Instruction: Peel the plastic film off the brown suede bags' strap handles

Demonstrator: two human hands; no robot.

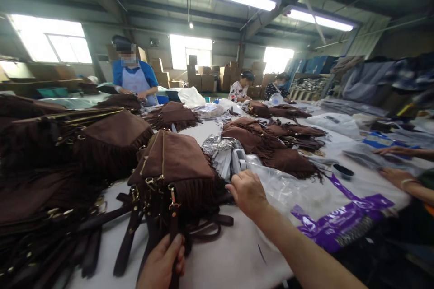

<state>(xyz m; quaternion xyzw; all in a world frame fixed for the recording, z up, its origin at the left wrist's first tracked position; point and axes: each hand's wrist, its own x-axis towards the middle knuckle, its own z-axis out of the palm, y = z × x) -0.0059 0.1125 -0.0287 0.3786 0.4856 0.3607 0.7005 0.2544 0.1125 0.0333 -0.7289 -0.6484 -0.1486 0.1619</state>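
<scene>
My left hand (164, 259) is closed around the dark wrist strap (173, 223) of a brown fringed bag (186, 158). The strap hangs from a gold clasp, and the bag lies on top of a stack with its gold zipper facing up. To the right of that stack is my right hand (249, 192), its fingers curled and its thumb pointing toward the bag's dark fringe. What those fingers hold, if anything, is hidden. Just beyond them stands a grey-white device (239, 161), beside crumpled silvery plastic (222, 149).
More brown bags (111, 137) are heaped at left, others (288, 162) farther back right. A purple plastic package (346, 221) and a small black bowl (343, 171) lie at right, near a co-worker's hands (396, 180). Across the table (233, 244) stands a person in blue (134, 76).
</scene>
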